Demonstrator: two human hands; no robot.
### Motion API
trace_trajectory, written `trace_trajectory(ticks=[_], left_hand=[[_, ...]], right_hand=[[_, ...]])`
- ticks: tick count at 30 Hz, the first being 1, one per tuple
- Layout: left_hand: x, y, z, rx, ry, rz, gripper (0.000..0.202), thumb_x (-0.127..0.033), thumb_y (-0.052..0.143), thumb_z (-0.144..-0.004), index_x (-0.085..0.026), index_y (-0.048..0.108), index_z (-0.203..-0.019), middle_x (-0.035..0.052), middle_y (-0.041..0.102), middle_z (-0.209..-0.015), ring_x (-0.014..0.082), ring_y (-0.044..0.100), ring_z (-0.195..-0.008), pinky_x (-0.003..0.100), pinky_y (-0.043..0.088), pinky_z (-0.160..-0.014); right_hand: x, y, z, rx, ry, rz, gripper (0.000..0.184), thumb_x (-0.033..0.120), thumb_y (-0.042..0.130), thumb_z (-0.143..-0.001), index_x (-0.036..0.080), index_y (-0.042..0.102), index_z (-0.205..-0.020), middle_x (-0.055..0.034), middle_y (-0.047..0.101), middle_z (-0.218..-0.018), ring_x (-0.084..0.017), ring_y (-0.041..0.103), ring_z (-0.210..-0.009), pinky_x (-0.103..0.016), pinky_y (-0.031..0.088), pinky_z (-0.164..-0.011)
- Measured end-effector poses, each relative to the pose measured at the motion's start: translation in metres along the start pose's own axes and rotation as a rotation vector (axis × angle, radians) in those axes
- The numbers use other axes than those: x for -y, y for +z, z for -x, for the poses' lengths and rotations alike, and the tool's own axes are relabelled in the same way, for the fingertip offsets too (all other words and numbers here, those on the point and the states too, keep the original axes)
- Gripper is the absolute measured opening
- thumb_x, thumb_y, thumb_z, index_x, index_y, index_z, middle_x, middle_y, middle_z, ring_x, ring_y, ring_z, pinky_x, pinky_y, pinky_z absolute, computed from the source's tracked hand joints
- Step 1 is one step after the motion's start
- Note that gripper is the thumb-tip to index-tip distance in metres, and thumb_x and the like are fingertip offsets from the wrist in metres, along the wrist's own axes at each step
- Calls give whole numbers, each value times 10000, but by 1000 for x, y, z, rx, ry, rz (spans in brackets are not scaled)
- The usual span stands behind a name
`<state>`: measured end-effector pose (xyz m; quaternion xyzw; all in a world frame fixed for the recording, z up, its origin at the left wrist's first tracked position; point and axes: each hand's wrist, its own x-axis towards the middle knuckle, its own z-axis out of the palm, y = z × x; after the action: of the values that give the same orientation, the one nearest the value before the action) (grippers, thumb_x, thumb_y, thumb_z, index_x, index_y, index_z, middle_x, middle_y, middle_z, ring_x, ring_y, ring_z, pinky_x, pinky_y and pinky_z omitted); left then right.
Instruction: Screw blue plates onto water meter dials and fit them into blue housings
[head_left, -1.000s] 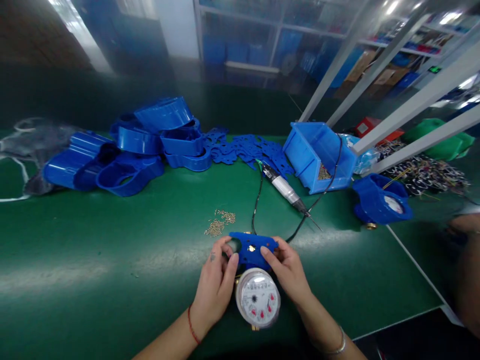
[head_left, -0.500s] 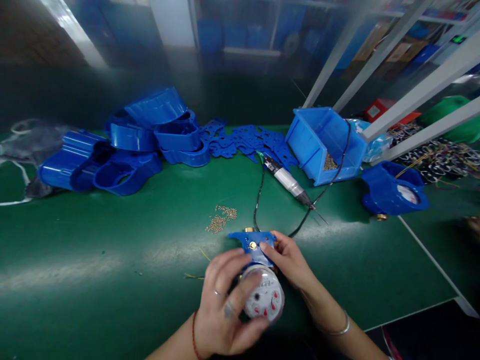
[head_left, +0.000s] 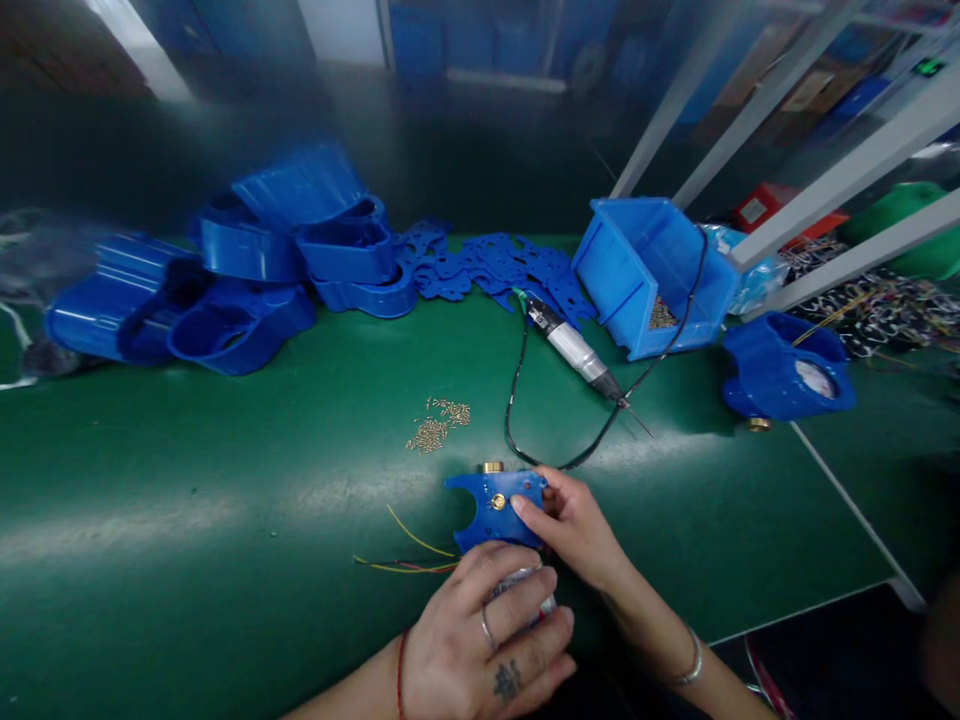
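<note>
My left hand (head_left: 510, 635) is wrapped over the round dial of a water meter (head_left: 546, 600), with fingers curled and a ring on one finger. Most of the dial is hidden beneath it. Just beyond, a flat blue plastic plate (head_left: 480, 500) lies against the meter, and brass fittings (head_left: 493, 467) show at its edge and through its hole. My right hand (head_left: 566, 525) pinches the plate's right end, thumb on top. Thin yellow and dark wires (head_left: 409, 567) stick out to the left of the meter.
Small brass screws (head_left: 431, 434) lie beyond the plate. An electric screwdriver (head_left: 574, 350) with a black cable rests near a blue bin (head_left: 637, 290). Blue housings (head_left: 247, 330) and flat blue plates (head_left: 487, 265) line the back. Another meter in a blue housing (head_left: 784, 375) stands right.
My left hand has come down over the dial, its fingers closing around it and covering the face. The plate has shifted slightly left, and my right hand keeps its pinch.
</note>
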<state>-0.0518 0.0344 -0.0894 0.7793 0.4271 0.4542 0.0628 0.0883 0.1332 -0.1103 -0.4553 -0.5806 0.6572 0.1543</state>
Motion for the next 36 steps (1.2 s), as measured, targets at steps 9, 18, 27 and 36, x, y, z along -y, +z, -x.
trace_trajectory(ticks=[9,18,27,36], left_hand=[[0,4,3,1,-26,-17,157,-281,621,-860,-185,689,-964,25,699,-967,200,604,-1028,316,515,-909],[1,-16,11,-236,126,-183,215,-368,483,-936,-252,663,-924,2,633,-1064,175,574,-1061,376,431,-1023],[82,-56,-1,-253,-529,-375,135,-169,564,-878,-167,626,-997,54,632,-918,161,599,-807,298,497,-723],[124,-55,5,169,-564,-392,177,-202,519,-886,-159,667,-972,82,663,-954,228,611,-905,394,512,-834]], right_hand=[[1,0,-2,-15,10,8,319,461,622,-771,163,509,-796,38,466,-601,-95,442,-507,-204,353,-461],[21,-36,11,-373,-251,463,431,501,444,-916,166,495,-1183,-20,577,-747,-148,540,-585,-268,436,-545],[50,-88,-98,-641,-287,1332,810,397,683,-789,2,312,-1391,-273,506,-1241,-388,493,-1120,-483,421,-936],[44,-103,-119,-573,-345,1243,621,220,600,-825,-14,376,-1355,-242,578,-1113,-340,551,-1039,-435,469,-884]])
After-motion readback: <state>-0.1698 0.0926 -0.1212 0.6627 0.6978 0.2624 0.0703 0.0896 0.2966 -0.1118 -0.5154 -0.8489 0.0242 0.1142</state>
